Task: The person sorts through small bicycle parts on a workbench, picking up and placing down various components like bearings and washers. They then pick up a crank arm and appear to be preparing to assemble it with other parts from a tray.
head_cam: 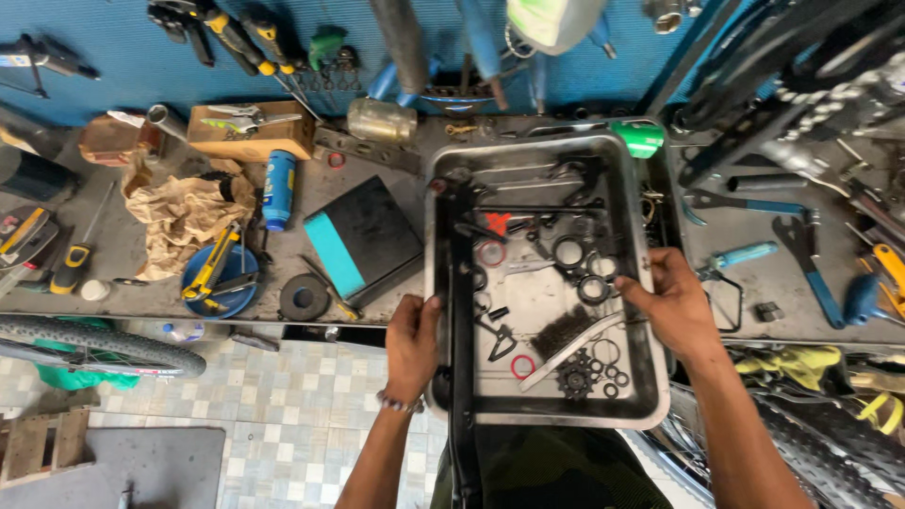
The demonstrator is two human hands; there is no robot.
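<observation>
While both hands grip it, left hand (412, 341) on the left rim and right hand (671, 300) on the right, a greasy rectangular metal tray (547, 151) of small bicycle parts overhangs the tabletop (123, 250).

Metal tray (547, 151): rectangular, shallow, rounded corners, grimy grey with dark oily stains, sitting at the front edge of the workbench with its near end overhanging the edge. It is gripped on both long sides, the left hand (412, 344) curled over the left rim and the right hand (671, 300) over the right rim, thumb reaching inside. Contents are small bicycle parts lying loose: black rings and washers, two red rings, a small toothed sprocket (574, 379), a wire brush (575, 339) with pale handle, and a long black bar along the left wall (exact part unclear).
</observation>
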